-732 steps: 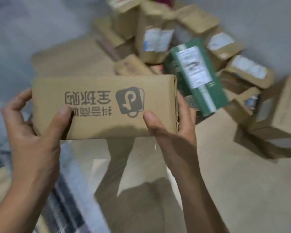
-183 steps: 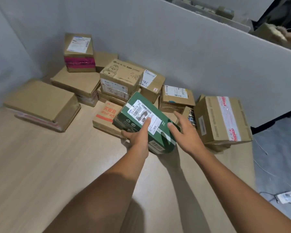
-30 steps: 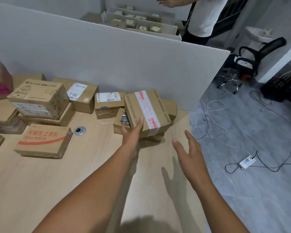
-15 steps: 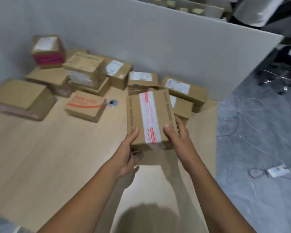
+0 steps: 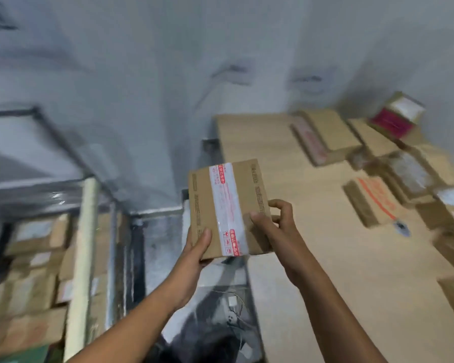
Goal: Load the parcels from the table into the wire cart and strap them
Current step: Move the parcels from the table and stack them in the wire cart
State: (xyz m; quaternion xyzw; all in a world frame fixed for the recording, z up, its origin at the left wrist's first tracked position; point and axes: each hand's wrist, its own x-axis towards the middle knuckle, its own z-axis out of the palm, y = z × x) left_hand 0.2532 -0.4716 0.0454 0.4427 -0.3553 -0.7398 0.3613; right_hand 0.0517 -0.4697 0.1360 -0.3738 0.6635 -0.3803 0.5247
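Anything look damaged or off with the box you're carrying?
Nothing stands out. The box, gripped by the left hand and right hand, looks square, its tape flat and unbroken. Parcels in the cart are too blurred to judge.

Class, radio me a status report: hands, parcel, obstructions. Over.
Left hand, right hand both grip brown cardboard parcel with red-printed tape. Parcel held off light wooden table. Wire cart at left, nothing seen between.

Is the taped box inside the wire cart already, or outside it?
Outside. The left hand and right hand hold the taped box in the air; the wire cart is further left.
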